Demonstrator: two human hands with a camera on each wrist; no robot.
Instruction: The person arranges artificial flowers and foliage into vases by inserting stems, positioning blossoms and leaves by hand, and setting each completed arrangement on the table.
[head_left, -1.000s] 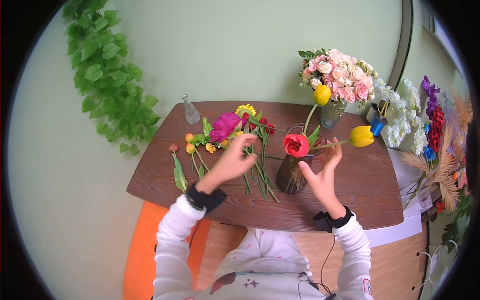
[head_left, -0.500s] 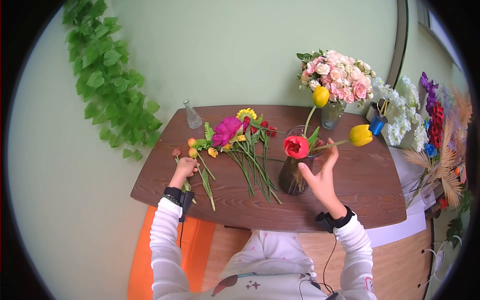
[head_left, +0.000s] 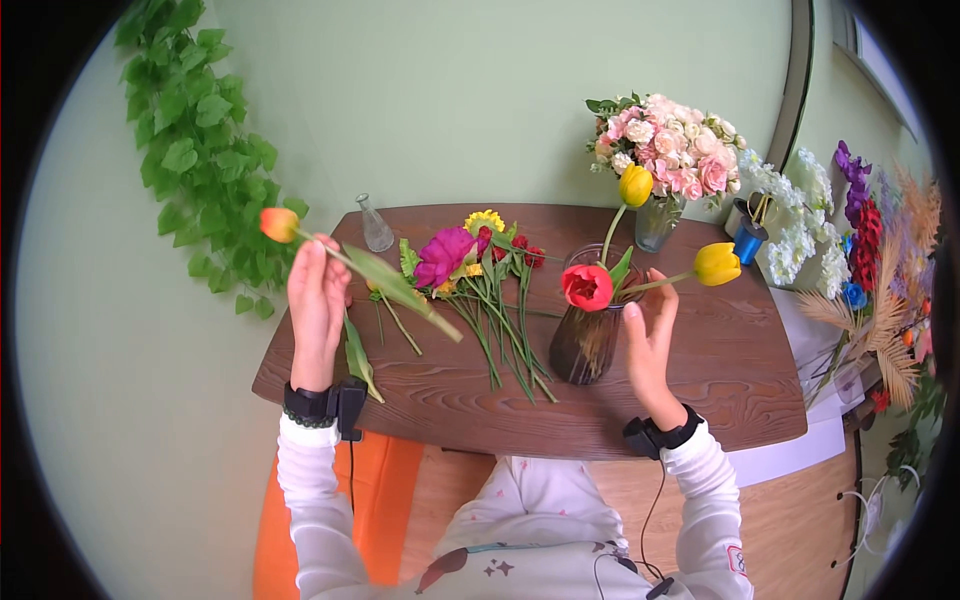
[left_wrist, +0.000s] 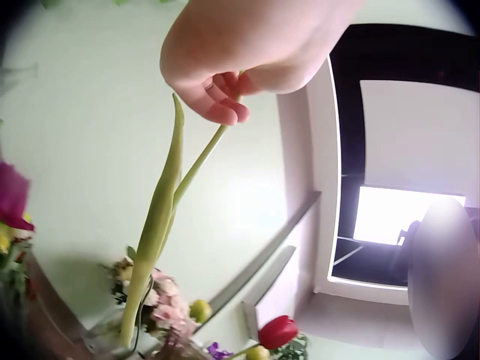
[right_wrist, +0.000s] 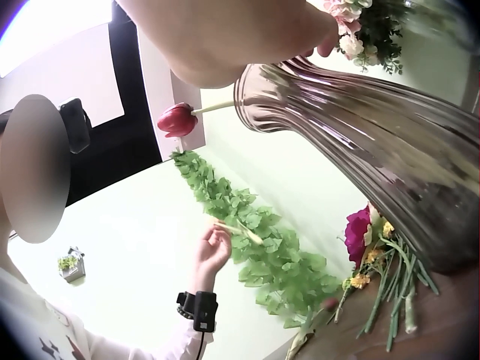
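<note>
Above the left side of the table, my left hand [head_left: 318, 290] pinches an orange-yellow tulip [head_left: 279, 225] by its stem. Its long green leaf and stem end [left_wrist: 154, 232] point down and to the right, towards the middle of the table. My right hand [head_left: 655, 350] holds the neck of a ribbed glass vase [head_left: 583, 345], thumb at the front and fingers at the far side. In the vase stand a red tulip [head_left: 587, 287] and two yellow tulips, one upright [head_left: 635, 186] and one leaning right [head_left: 717, 264].
Loose flowers with green stems [head_left: 500, 330] lie mid-table, among them a magenta bloom [head_left: 440, 256]. A small clear bottle [head_left: 376, 224] stands at the back left. Behind the vase is a pink-and-white bouquet [head_left: 680, 150]; a blue spool [head_left: 750, 243] sits at the right.
My left hand went from over the loose flowers to the left of the table, took hold of the orange-yellow tulip and lifted it. My right hand has stayed at the vase.
</note>
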